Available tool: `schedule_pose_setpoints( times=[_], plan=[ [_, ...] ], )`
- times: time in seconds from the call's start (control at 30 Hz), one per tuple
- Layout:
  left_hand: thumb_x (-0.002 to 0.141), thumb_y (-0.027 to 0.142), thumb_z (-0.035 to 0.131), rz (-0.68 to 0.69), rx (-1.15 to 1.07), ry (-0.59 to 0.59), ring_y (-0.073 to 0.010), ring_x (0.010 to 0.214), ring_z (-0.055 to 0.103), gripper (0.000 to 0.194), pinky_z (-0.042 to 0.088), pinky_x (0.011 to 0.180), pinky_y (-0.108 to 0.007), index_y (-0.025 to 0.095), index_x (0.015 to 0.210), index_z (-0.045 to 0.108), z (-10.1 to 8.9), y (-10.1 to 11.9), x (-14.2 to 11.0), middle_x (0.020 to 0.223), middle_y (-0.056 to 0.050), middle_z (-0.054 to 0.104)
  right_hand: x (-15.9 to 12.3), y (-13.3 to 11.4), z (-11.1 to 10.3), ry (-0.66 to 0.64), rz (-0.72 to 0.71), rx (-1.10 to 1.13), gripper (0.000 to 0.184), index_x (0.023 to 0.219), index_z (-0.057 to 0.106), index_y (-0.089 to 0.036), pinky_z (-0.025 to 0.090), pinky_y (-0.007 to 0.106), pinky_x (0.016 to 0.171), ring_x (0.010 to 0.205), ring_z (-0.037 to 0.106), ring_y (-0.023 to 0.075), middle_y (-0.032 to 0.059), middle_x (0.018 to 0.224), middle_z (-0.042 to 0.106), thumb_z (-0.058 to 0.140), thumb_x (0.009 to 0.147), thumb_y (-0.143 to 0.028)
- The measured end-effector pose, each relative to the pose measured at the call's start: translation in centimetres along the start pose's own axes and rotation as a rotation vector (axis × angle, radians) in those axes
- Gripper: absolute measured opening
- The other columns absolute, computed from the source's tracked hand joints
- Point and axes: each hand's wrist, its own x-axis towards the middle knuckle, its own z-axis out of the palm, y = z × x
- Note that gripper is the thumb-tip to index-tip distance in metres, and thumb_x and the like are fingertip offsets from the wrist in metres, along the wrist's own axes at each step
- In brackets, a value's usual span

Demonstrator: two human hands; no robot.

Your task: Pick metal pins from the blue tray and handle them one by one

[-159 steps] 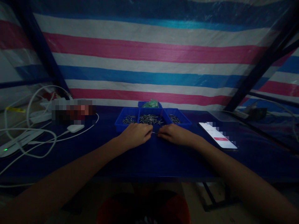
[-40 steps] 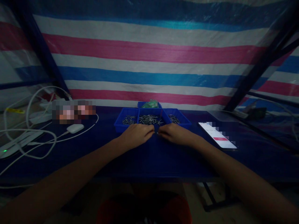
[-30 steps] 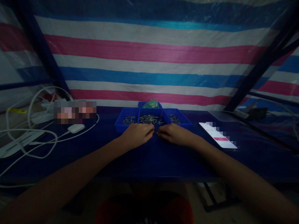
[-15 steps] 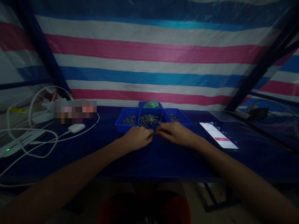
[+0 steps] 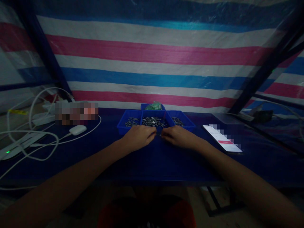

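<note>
My left hand (image 5: 139, 137) and my right hand (image 5: 178, 136) rest on the dark blue table (image 5: 152, 161), fingertips almost touching in front of three blue trays. Both hands are closed in a pinch around a small thin metal piece (image 5: 158, 135) between them. The left tray (image 5: 130, 122), middle tray (image 5: 152, 121) and right tray (image 5: 180, 120) each hold several small metal pins. A fourth blue tray (image 5: 153, 106) behind them holds something green.
A lit phone (image 5: 222, 138) lies right of my right hand. White cables (image 5: 35, 139), a white charger (image 5: 77, 129) and a power strip (image 5: 14, 148) lie at the left. A striped tarp (image 5: 152, 57) backs the table. Dark frame bars (image 5: 263, 68) slant at the right.
Both hands stay pinched together before the trays. The right hand has drawn back a little toward me since half a second ago.
</note>
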Motion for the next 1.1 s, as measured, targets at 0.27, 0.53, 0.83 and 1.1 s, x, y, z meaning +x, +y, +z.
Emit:
schedule_pose_setpoints(
  times=[0.27, 0.53, 0.83, 1.1],
  plan=[
    [0.081, 0.026, 0.035, -0.007, 0.025, -0.029, -0.0135, 0.063, 0.054, 0.020, 0.032, 0.052, -0.024, 0.019, 0.084, 0.053, 0.0, 0.1, 0.0, 0.071, -0.001, 0.060, 0.0, -0.1, 0.0, -0.030, 0.014, 0.032, 0.010, 0.079, 0.051, -0.016, 0.033, 0.023, 0.055, 0.059, 0.051, 0.0109, 0.0031, 0.070, 0.058, 0.044, 0.081, -0.023],
    [0.078, 0.027, 0.041, -0.047, 0.023, -0.126, -0.0146, 0.058, 0.054, 0.016, 0.031, 0.048, -0.024, 0.020, 0.083, 0.054, 0.9, -0.5, -0.1, 0.068, -0.001, 0.059, 0.0, -0.6, -0.8, 0.058, -0.006, 0.036, 0.010, 0.080, 0.050, -0.017, 0.032, 0.023, 0.054, 0.060, 0.050, 0.0111, 0.0014, 0.068, 0.056, 0.044, 0.083, -0.025],
    [0.078, 0.029, 0.041, -0.049, -0.020, -0.180, -0.0150, 0.059, 0.054, 0.017, 0.033, 0.050, -0.024, 0.020, 0.085, 0.053, 1.2, -0.6, -0.1, 0.069, -0.002, 0.059, -0.1, -1.1, -0.9, 0.067, -0.068, 0.094, 0.010, 0.086, 0.051, -0.017, 0.034, 0.024, 0.059, 0.065, 0.051, 0.0114, 0.0021, 0.074, 0.058, 0.042, 0.083, -0.020],
    [0.080, 0.029, 0.040, -0.045, 0.003, -0.135, -0.0136, 0.058, 0.052, 0.016, 0.029, 0.048, -0.024, 0.020, 0.084, 0.052, 1.0, -0.9, -0.1, 0.068, -0.001, 0.059, 0.0, -0.2, -0.4, -0.009, -0.005, 0.085, 0.008, 0.082, 0.051, -0.016, 0.034, 0.024, 0.056, 0.061, 0.051, 0.0113, 0.0028, 0.070, 0.058, 0.043, 0.079, -0.017]
  ],
)
